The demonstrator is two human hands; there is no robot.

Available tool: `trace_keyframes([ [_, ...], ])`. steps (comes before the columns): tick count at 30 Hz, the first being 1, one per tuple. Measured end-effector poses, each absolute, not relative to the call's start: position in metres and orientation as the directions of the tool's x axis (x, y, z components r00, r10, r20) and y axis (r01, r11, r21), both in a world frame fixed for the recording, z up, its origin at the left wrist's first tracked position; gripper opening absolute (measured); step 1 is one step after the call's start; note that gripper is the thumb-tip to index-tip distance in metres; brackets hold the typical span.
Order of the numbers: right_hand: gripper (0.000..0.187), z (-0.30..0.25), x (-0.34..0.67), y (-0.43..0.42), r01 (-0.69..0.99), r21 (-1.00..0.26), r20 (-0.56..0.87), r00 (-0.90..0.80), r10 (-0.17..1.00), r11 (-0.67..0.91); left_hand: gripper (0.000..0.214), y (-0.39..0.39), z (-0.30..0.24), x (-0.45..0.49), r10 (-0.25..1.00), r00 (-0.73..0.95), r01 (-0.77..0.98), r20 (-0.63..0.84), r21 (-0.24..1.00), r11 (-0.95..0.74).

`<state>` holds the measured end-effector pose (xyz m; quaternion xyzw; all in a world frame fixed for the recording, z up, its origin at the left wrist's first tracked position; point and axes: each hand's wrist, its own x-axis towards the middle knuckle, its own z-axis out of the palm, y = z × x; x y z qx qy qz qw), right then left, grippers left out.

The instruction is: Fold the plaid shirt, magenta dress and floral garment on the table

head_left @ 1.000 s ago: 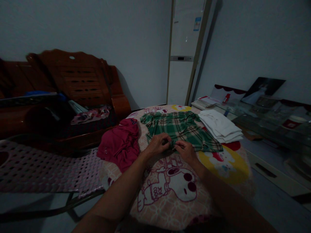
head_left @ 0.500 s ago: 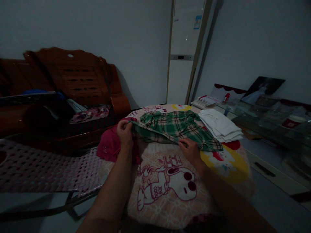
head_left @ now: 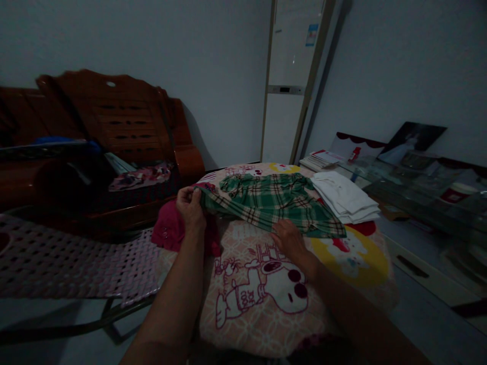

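Note:
A green plaid garment with cream and dark stripes lies spread on a patterned cloth over a rounded surface. My left hand pinches its left near corner and holds it slightly raised. My right hand rests at the middle of the near edge, its fingers stretched over the fabric. Under and beside my left wrist is a crumpled magenta garment. A folded white cloth lies to the right of the plaid one, close to its edge.
On the left stand a woven lounge chair and a wooden sofa with things piled on it. A glass-topped cabinet on the right carries papers, a cup and a photo. Behind rises a white standing air conditioner.
My left hand has moved a little left with the corner of the plaid garment. The right hand has loosened from its pinch and shifted slightly left; the near edge now lies flatter.

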<state>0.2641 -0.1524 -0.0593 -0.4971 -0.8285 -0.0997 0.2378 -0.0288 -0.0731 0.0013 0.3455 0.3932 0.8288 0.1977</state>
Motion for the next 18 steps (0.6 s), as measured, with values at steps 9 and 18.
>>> trace_keyframes([
  [9, 0.027, -0.062, 0.282, -0.128, 0.890, -0.326, 0.395, -0.177, 0.901, 0.318, 0.017, -0.073, 0.000, -0.028, 0.655, -0.688, -0.110, 0.313, 0.847, -0.520],
  [18, 0.021, -0.063, 0.281, -0.129, 0.884, -0.325, 0.408, -0.188, 0.893, 0.335, 0.014, -0.074, 0.003, -0.029, 0.624, -0.719, -0.070, 0.307, 0.861, -0.504],
])
